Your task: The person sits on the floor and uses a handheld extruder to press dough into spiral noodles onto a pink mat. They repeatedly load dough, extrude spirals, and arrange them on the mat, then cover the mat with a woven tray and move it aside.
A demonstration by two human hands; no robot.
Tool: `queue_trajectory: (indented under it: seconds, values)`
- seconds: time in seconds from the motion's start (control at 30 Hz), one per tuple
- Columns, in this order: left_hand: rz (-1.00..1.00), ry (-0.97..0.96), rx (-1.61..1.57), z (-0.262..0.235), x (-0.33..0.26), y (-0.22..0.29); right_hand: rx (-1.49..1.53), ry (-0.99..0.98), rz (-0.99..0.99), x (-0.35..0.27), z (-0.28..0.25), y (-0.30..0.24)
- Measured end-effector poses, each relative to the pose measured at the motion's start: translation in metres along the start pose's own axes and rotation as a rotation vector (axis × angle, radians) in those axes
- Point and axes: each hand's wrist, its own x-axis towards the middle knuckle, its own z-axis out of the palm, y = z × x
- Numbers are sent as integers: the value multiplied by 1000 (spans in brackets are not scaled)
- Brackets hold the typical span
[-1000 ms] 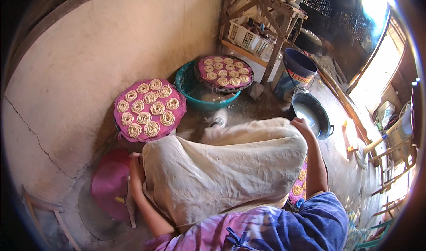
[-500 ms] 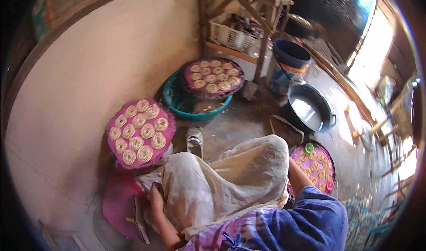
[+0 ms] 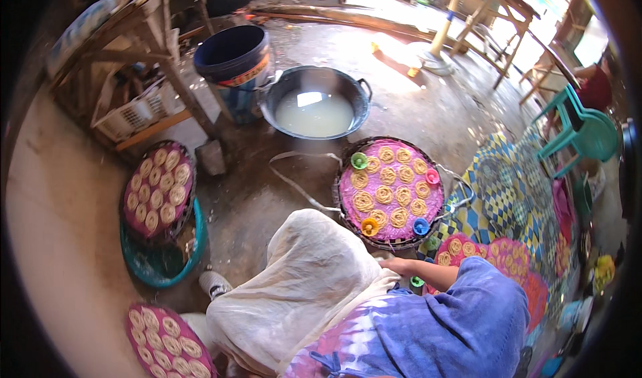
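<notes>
My right hand (image 3: 396, 265) is low at my right side, against the edge of the pale cloth (image 3: 321, 264) draped over my knees. Its fingers are small and partly covered there, so their grip does not show. My left hand is out of view. Just beyond the right hand lies a round tray (image 3: 414, 170) lined with pink sheeting, bearing several coiled yellowish noodle-like rings. Small plastic cups stand around its rim: green (image 3: 359, 160), pink (image 3: 433, 176), yellow (image 3: 370, 227) and blue (image 3: 420, 226). A pale strap (image 3: 294, 180) loops beside the tray.
Ahead stand a dark basin (image 3: 314, 114) of cloudy water and a tall bucket (image 3: 231, 57). At left, a tray of rings (image 3: 158, 189) rests over a teal basin (image 3: 160, 275); another tray (image 3: 170, 344) lies nearer. Patterned matting (image 3: 498, 184) and a green chair (image 3: 588, 137) are at right.
The view has swung to the right. My left hand has left the picture, while my right hand has come into sight beside my knee. The tray with the cups now shows fully.
</notes>
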Motion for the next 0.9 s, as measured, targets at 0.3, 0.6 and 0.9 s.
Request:
queue_trajectory:
  seconds: [0.3, 0.6, 0.9]
  values:
    - [167, -331, 163, -2, 28, 52, 145, 1085, 66, -14, -139, -41]
    - [176, -544, 289, -20, 6, 60, 376, 1055, 139, 13, -192, -57]
    - [202, -678, 352, -22, -11, 78, 90, 1205, 97, 101, -291, -38]
